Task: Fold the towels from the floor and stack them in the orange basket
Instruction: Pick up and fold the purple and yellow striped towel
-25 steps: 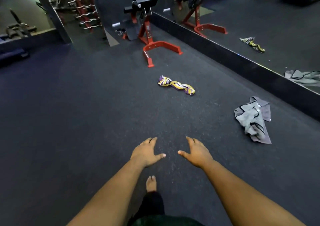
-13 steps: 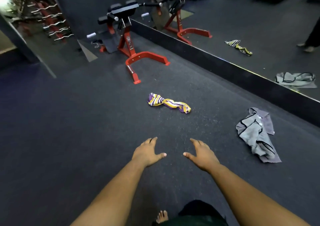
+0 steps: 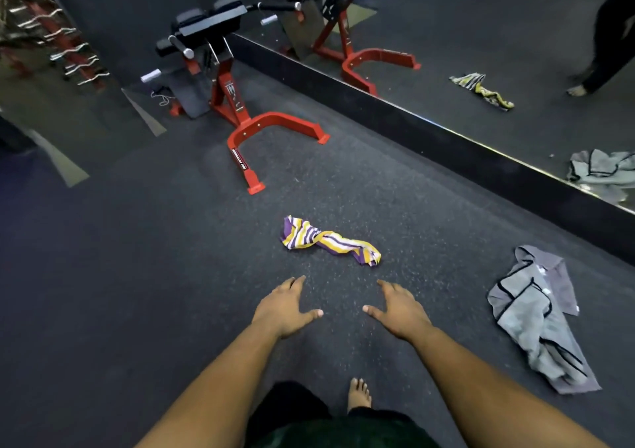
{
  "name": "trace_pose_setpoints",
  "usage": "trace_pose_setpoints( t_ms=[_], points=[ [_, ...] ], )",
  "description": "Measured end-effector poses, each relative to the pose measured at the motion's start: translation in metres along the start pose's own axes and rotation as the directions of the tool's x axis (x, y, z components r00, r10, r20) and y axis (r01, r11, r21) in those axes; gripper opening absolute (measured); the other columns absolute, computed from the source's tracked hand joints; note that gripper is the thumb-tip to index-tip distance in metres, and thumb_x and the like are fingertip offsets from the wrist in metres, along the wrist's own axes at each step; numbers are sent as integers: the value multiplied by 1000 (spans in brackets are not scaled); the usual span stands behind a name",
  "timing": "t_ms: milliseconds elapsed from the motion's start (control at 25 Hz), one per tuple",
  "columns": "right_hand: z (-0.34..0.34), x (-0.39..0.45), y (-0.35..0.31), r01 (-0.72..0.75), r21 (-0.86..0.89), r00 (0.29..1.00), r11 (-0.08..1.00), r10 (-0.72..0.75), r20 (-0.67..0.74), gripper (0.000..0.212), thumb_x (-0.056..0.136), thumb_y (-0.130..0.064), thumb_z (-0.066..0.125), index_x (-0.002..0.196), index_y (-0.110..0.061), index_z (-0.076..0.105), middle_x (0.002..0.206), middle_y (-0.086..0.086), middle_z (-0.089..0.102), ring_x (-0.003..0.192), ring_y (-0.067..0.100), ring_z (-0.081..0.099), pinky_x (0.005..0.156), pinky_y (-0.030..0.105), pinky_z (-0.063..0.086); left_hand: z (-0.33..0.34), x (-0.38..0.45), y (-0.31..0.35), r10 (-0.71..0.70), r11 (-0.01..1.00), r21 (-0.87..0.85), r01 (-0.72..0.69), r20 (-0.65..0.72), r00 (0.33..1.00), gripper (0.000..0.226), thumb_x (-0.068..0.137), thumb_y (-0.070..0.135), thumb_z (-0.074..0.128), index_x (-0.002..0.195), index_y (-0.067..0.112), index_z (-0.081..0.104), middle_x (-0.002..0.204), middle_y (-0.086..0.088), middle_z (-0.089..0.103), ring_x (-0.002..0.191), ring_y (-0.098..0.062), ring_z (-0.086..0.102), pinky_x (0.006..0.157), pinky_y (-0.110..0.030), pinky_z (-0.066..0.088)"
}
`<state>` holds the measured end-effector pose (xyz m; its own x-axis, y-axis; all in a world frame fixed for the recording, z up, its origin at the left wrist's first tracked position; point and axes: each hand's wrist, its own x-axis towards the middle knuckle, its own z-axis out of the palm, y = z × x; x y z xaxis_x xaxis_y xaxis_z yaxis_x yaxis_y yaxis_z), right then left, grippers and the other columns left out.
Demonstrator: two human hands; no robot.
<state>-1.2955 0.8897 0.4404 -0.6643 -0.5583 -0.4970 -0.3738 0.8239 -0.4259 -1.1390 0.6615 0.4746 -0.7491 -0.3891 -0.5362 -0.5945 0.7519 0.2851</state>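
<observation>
My bare foot (image 3: pixel 359 394) is planted at 6 o'clock on the dark floor (image 3: pixel 137 293), and both arms reach forward over it. My left hand (image 3: pixel 283 305) is spread flat, palm down, fingers straight and thumb out, holding nothing. My right hand (image 3: pixel 398 308) mirrors it just beside, also loose and empty. Neither touches any cloth.

Just beyond my fingertips, at 12 o'clock, lies the striped towel (image 3: pixel 328 240), purple, yellow and white, twisted into a rope on the floor. At 3 o'clock, well apart from my right hand, the grey towel (image 3: pixel 536 317) with black trim lies crumpled in a heap, near the dark base strip of the mirror (image 3: pixel 481 35).

Farther off at 11 o'clock stands a red bench (image 3: pixel 240 110), and the mirror wall runs from 12 to 2 o'clock, showing reflections of both towels and of the bench. At far 10 o'clock a rack of bars (image 3: pixel 68 52) shows, blurred.

As I judge it, the task has hardly begun in this view: both visible towels are unfolded and on the floor, nothing is in my grip, and the orange basket is not in view, so I cannot tell whether anything is stacked in it. The striped towel looks the likeliest first pick; after that come folding, the grey one, and carrying both to the basket.
</observation>
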Motion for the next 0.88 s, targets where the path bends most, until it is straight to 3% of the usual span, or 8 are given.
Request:
trace_pose_setpoints(
  t_ms=[200, 520, 720, 880],
  points=[
    [-39, 118, -11, -29, 16, 999, 999, 29, 23, 89, 89, -69, 57, 158, -21, 27, 157, 6, 40, 143, 28, 38, 115, 44, 38, -49, 121, 7, 17, 998, -57, -13, 57, 998, 100, 86, 72, 59, 162, 26, 14, 168, 0, 22, 152, -22, 27, 119, -41, 34],
    [-39, 345, 14, -301, 144, 951, 943, 286, 113, 84, 90, -66, 58, 155, -19, 32, 148, 10, 48, 137, 31, 43, 110, 44, 42, -75, 389, -10, 52, 999, -1, -54, 302, 952, 99, 86, 74, 57, 162, 25, 17, 166, -6, 27, 149, -28, 33, 117, -43, 37],
    [30, 509, 85, -435, 172, 892, 884, 397, 215, 76, 91, -59, 61, 152, -18, 40, 144, 11, 54, 135, 33, 48, 109, 43, 43, -3, 574, -22, 2, 999, 45, -24, 436, 900, 101, 86, 72, 59, 162, 21, 16, 166, -6, 26, 149, -28, 33, 117, -43, 36],
    [116, 623, 164, -470, 117, 868, 875, 433, 244, 55, 97, -53, 56, 137, -16, 50, 125, 13, 64, 119, 35, 60, 91, 42, 51, 100, 692, -25, -17, 1000, 11, 13, 483, 876, 103, 84, 76, 57, 162, 24, 15, 166, -7, 27, 149, -27, 32, 117, -46, 36]
  ],
)
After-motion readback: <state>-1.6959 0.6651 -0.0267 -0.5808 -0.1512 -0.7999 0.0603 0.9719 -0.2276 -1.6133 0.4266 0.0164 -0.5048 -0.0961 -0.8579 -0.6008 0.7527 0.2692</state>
